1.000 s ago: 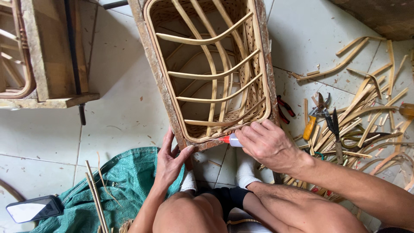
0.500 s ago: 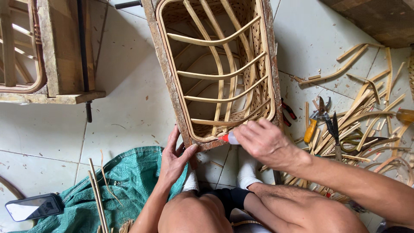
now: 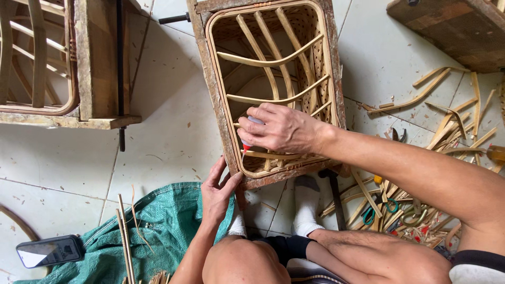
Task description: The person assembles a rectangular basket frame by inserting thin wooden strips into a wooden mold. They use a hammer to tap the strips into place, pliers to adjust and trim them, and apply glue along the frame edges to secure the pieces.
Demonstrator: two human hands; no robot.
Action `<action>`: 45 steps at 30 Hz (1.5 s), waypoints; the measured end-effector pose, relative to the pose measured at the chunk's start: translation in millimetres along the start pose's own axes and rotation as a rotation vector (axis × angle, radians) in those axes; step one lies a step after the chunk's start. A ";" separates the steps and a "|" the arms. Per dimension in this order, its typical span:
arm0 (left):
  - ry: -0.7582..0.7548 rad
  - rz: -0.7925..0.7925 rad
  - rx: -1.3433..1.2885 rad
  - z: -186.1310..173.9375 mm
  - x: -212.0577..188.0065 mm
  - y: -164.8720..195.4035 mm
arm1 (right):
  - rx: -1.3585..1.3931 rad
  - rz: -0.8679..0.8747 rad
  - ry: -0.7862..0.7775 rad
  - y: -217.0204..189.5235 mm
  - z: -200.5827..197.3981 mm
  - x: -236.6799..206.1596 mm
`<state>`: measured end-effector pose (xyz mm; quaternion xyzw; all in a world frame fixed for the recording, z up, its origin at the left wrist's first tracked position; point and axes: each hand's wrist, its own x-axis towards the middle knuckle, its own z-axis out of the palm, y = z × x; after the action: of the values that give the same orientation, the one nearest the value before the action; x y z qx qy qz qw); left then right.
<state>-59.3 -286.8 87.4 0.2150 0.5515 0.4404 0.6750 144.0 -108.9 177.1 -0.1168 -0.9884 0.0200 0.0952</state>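
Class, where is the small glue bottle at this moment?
In the head view, the glue bottle is in the right hand, red tip pointing down at a cane strip inside the basket frame, near its lower left corner.

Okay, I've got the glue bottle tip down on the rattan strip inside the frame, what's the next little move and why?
Probably squeeze a small dab right there. The right hand holds the glue bottle with its red nozzle down, touching or nearly touching the curved rattan strip at the near end of the wooden frame, while the left hand braces the frame's near corner, so it looks steady.
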 end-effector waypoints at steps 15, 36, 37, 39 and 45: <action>-0.028 0.029 0.007 -1.4 1.5 5.1 | -0.120 -0.175 -0.012 0.7 -0.1 25.3; -0.037 -0.029 0.056 -6.9 4.3 15.0 | -0.141 -0.170 0.035 60.7 -5.0 54.1; -0.032 -0.031 0.057 -7.2 4.3 14.6 | -0.151 -0.167 0.025 60.4 -4.2 54.6; -0.024 -0.032 0.059 -7.5 4.3 14.0 | -0.166 -0.181 0.020 61.3 -2.4 55.3; -0.038 -0.025 0.063 -9.2 4.0 13.3 | -0.209 -0.208 0.035 73.9 5.1 61.6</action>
<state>-72.7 -278.4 92.7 0.2376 0.5549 0.4103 0.6836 101.0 -22.8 178.8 -0.0235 -0.9900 -0.0951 0.1012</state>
